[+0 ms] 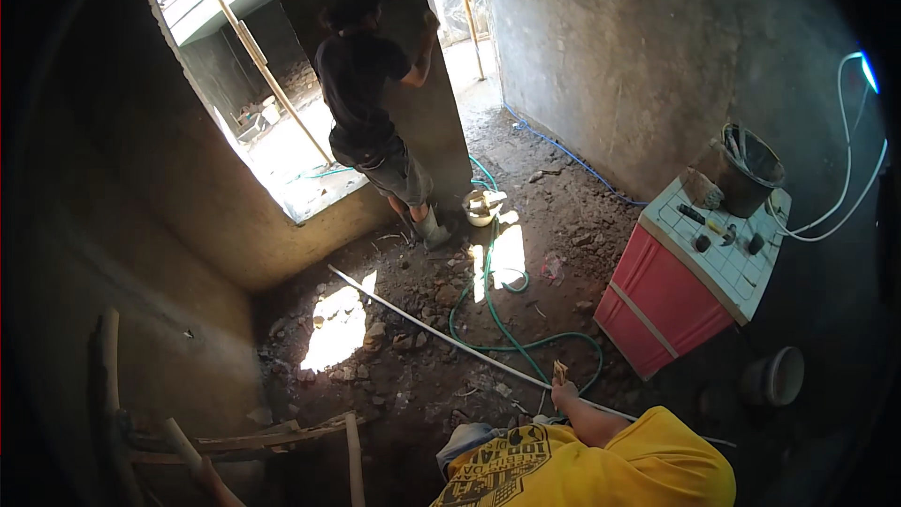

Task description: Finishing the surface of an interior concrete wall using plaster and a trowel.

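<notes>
Timbers (pixel 282 437): well left of the pink box (pixel 633 272); we cannot make out our left hand near them.
Co-worker (pixel 361 94): left of and beyond the box, facing a pier.
Pole (pixel 422 325): white, aslant over rubble left of the box; stepped on, it could roll.
Hose (pixel 516 347): green loops left of the box; a foot could catch there.
Right hand (pixel 566 396): left of and nearer us than the box, fingers apparently closed around a small brown piece (pixel 560 373); a loose grip could drop it.
Bucket (pixel 743 192): dark, atop the box; a tug on the nearby cable (pixel 849 143) could topple it.
Floor (pixel 587 225): uneven earth, sunlit patches left of the box.
Room: rough plaster wall (pixel 601 38) beyond the box, bright openings left.
</notes>
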Demonstrator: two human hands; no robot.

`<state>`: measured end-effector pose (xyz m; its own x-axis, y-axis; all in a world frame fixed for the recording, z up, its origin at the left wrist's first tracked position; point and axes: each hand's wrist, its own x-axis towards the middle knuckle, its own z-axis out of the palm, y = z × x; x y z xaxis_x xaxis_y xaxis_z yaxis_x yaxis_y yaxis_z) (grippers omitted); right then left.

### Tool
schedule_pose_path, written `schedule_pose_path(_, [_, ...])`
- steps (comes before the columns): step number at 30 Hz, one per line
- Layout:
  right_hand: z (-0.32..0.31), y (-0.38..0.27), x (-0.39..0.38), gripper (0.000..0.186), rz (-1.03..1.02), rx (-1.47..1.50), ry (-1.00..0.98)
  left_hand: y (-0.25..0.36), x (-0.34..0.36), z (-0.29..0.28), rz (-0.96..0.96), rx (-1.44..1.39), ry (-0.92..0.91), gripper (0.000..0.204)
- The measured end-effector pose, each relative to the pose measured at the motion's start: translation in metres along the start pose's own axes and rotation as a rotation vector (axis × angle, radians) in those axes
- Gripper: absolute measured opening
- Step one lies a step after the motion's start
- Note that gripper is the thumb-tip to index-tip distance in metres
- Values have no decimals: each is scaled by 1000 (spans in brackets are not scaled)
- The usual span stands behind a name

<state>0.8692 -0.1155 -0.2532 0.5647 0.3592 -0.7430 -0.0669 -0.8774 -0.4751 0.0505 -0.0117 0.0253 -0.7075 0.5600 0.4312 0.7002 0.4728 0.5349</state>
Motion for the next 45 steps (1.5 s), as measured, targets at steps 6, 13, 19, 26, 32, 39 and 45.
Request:
schedule_pose_path(6, [-7, -12, -17, 52, -2, -16, 2, -10, 4, 1, 6, 25, 10, 48])
schedule_pose_path(13, [-5, -6, -12, 52, -4, -4, -14, 3, -6, -7, -23, -34, -12, 46])
schedule_pose_path(19, [1, 4, 6, 51, 23, -30, 18, 14, -10, 1, -12, 64, 62, 45])
schedule_pose_path(26, [0, 2, 4, 52, 9, -28, 12, 5, -6, 0, 60, 37, 45, 46])
schedule_pose_path(32, [-3, -6, -4, 54, 21, -46, -1, 18, -11, -5, 24, 143, 22, 47])
schedule_pose_path(39, [4, 2, 9, 54, 13, -60, -4, 14, -11, -9, -26, 88, 16, 49])
schedule_pose_path(45, [1, 1, 6, 51, 12, -35, 23, 37, -24, -8, 4, 192, 69, 51])
